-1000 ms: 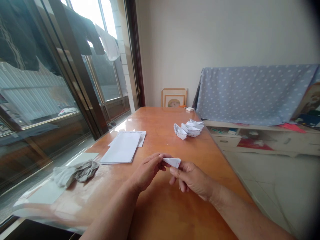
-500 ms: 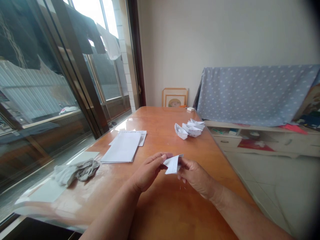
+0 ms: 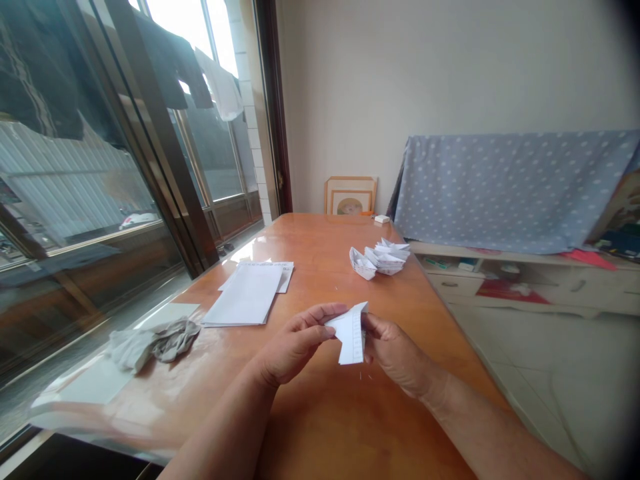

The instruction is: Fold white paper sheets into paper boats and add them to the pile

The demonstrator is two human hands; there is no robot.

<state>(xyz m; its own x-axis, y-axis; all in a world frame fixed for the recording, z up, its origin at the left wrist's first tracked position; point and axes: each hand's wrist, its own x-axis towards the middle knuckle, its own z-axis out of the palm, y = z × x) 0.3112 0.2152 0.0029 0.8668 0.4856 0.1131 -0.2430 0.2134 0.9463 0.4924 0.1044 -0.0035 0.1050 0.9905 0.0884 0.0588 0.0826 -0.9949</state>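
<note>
A small folded piece of white paper [image 3: 352,335] is held between both hands above the near part of the table. My left hand [image 3: 303,340] pinches its left corner between thumb and fingers. On the other side, my right hand [image 3: 393,347] grips the right edge, its fingertips partly hidden behind the paper. Faint printed lines run down one flap. Beyond the hands, several folded paper boats [image 3: 383,257] sit together at the table's right side. A stack of white paper sheets [image 3: 245,297] lies to the left.
The brown wooden table [image 3: 320,243] stretches away toward the wall. A crumpled grey cloth [image 3: 175,339] rests at its left. Near the far edge is a small white box [image 3: 381,219]. A low cabinet [image 3: 453,283] stands to the right, under a dotted blue cloth [image 3: 505,190].
The folded paper has turned and shows more of its printed flap, its lower end now hanging further down. My left thumb has shifted lower on it. Both hands keep their hold.
</note>
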